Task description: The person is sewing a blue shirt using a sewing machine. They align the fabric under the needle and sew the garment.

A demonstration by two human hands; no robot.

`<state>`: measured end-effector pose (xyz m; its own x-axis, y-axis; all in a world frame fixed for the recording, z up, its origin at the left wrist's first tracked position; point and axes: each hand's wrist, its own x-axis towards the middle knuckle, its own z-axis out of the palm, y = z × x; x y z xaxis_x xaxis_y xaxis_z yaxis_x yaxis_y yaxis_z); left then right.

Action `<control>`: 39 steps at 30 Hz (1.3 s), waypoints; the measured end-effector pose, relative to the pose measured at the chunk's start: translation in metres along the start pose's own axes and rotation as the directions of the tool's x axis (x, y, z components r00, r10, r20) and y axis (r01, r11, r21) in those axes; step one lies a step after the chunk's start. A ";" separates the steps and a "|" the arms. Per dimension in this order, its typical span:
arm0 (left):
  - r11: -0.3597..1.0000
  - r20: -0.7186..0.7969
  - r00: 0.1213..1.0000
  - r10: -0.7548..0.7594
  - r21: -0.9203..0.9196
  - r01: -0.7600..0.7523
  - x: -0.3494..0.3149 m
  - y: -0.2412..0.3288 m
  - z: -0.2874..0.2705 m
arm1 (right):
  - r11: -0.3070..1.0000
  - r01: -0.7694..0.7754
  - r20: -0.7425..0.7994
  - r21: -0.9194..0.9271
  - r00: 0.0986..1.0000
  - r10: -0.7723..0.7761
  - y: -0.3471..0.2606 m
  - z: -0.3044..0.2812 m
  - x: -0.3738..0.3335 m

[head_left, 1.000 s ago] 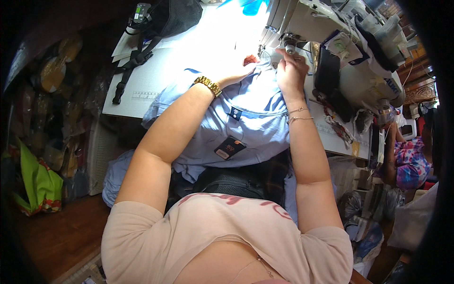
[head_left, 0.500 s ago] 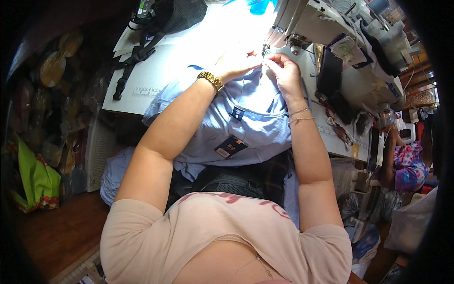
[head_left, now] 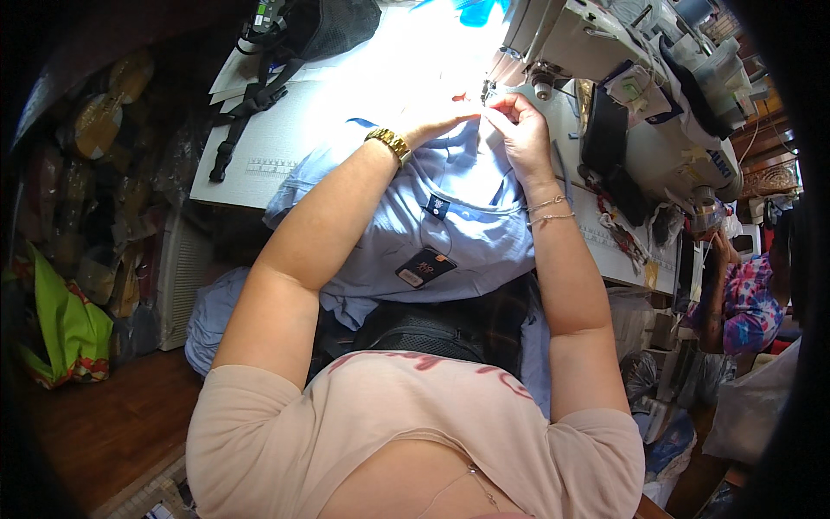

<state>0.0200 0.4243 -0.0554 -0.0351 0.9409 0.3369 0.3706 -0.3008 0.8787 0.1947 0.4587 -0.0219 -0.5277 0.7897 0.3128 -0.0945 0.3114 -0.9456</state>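
A light-blue shirt lies over the front edge of the sewing table, with a dark neck label and a dark hanging tag on it. Its upper part runs up between my hands, close to the sewing machine's needle area. My left hand, below a gold watch, is closed with its fingertips at the cloth. Meeting it from the other side, my right hand pinches at the same spot. Glare washes out the cloth there, and the exact grip is hard to see.
The sewing machine stands at the far right of the white table. A black bag with straps lies at the back left. Dark pouches rest beside the machine. Another person is at the right. A green bag stands at left.
The whole view has shifted very slightly. Both hands keep their place by the needle, fingertips together, and the shirt lies as before. The other person's arm at the right has moved a little.
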 end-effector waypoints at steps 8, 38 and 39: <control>0.998 -0.073 0.997 0.030 -0.045 -0.033 -0.001 -0.013 0.003 | 0.806 0.256 -0.132 -0.533 0.916 -0.378 -0.017 0.004 -0.008; 0.974 -0.042 0.999 -0.009 0.225 0.019 -0.020 0.051 -0.007 | 0.801 0.144 -0.127 -0.581 0.956 -0.264 -0.015 0.009 -0.009; 0.975 -0.048 0.999 -0.017 0.220 0.028 -0.020 0.051 -0.008 | 0.809 0.139 -0.129 -0.572 0.958 -0.255 -0.016 0.009 -0.009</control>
<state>0.0326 0.3893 -0.0146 -0.0862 0.9374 0.3375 0.5646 -0.2331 0.7917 0.1933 0.4417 -0.0109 -0.3730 0.7454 0.5526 0.3331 0.6634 -0.6700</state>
